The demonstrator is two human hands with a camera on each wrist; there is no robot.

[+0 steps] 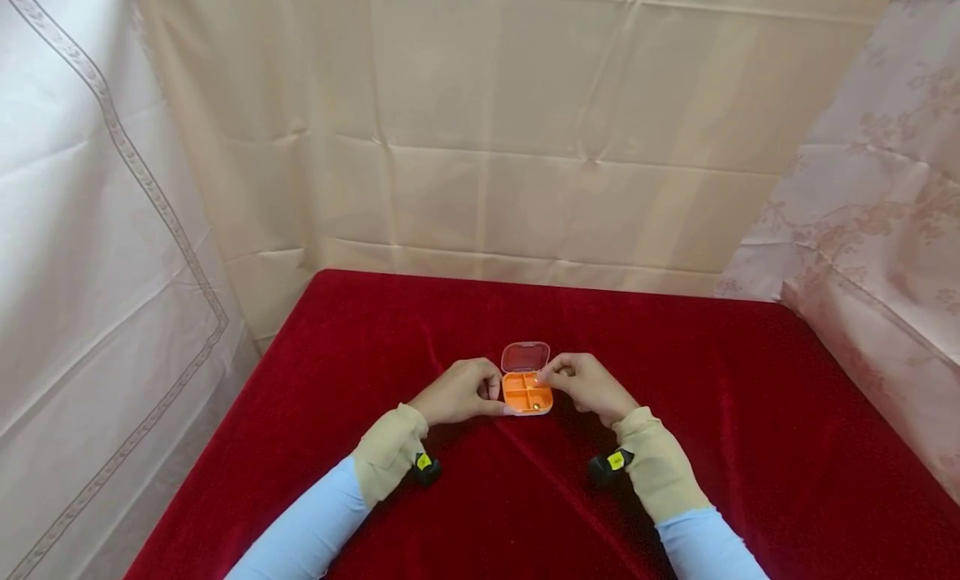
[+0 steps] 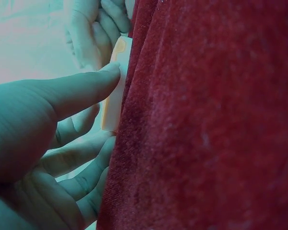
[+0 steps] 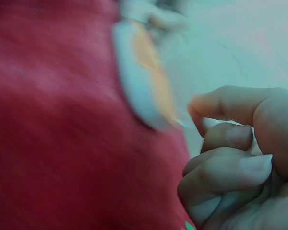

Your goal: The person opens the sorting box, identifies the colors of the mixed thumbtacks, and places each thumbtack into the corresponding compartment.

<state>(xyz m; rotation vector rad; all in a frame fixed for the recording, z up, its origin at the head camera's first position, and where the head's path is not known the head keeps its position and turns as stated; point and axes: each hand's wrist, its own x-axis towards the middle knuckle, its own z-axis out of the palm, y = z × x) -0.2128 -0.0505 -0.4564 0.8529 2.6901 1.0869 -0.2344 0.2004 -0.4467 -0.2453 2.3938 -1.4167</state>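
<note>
A small orange-and-white pill box (image 1: pixel 515 403) with four compartments lies on the red cloth, its clear lid (image 1: pixel 526 357) raised at the back. My left hand (image 1: pixel 467 390) grips the box, thumb along its front side and fingers at its left. A tiny gold-brown piece (image 1: pixel 536 406) sits in the front right compartment. Over the back right compartment are the fingertips of my right hand (image 1: pixel 588 386). Its thumb and forefinger come close together, the other fingers curled. Whether something small is between those tips cannot be made out; the right wrist view is blurred.
A red velvet cloth (image 1: pixel 420 322) covers the table. Pale curtains (image 1: pixel 480 130) hang behind it and at both sides. Dark wrist cameras (image 1: pixel 427 469) are strapped under both wrists, close to the cloth.
</note>
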